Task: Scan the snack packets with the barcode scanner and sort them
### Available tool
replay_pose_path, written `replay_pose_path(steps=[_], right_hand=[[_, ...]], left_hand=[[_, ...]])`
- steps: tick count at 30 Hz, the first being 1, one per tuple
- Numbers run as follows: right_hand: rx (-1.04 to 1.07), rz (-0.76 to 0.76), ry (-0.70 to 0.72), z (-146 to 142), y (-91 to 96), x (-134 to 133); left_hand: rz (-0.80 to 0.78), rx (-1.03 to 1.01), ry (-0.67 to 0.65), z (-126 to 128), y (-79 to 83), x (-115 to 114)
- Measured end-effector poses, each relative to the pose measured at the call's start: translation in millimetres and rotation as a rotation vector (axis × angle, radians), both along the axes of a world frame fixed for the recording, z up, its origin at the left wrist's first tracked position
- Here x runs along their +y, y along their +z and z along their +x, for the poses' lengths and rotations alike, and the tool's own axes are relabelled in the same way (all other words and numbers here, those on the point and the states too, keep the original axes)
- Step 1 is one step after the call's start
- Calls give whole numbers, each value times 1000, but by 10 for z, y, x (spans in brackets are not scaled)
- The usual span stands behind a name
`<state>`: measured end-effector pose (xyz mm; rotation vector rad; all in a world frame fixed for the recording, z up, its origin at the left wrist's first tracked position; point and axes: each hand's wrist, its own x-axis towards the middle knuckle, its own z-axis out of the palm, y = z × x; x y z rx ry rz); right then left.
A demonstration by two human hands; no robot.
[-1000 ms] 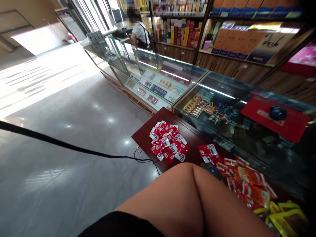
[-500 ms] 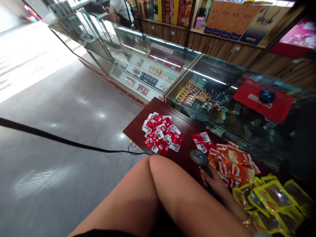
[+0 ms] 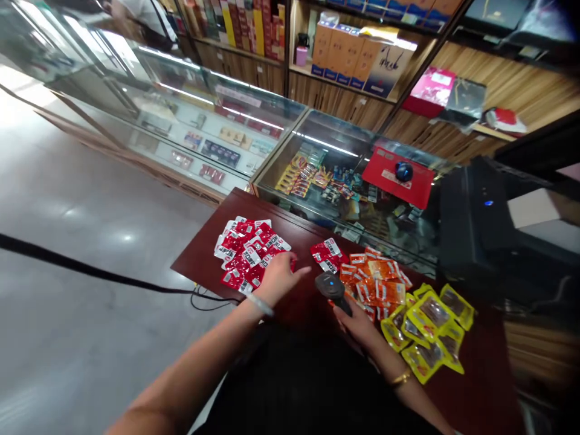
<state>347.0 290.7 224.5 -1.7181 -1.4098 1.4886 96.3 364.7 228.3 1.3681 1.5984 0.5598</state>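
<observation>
My left hand (image 3: 280,279), with a pale band on its wrist, reaches over the right edge of a pile of red and white snack packets (image 3: 247,254). Its thumb sticks out apart from the fingers, which touch or hover over the packets. In my right hand (image 3: 356,323) is a dark handheld barcode scanner (image 3: 330,284) with a small blue light. Just beyond the scanner lies a smaller group of red packets (image 3: 330,255). Orange packets (image 3: 378,281) are heaped beside my right hand, and yellow-edged packets (image 3: 430,326) lie farther right.
The dark red tabletop (image 3: 199,251) adjoins a glass display counter (image 3: 272,175). On the counter rest a red mat (image 3: 419,190) and a mouse (image 3: 403,171). A black machine (image 3: 471,223) stands at right. A black cable (image 3: 113,272) crosses at left; a person (image 3: 145,24) stands behind the counter.
My left hand has come into view over the red packet pile. The view has swung right, showing the black machine. My right hand still holds the scanner.
</observation>
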Motion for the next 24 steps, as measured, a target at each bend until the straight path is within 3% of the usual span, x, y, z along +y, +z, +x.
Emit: replay_pose_path(steps=[4,7,9,12,18,24], right_hand=[[-14,12,-21,23,-40,-69],[4,21,-39,24,-71,-101],[18,22,-49,28,-92,-110],[22,14,-69,41,-109,-116],[23,47,-143,69,-47,-76],[52,44,-180,97,26,20]], left_hand=[[50,632,51,-163,-336,101],[52,785,-25,-153,-541,49],[81,814,-76,-146,-591,46],[45,742,-153,-127,-585,93],[-144,250,-204,211,-654,169],[-124,65,-244,505,-768,174]])
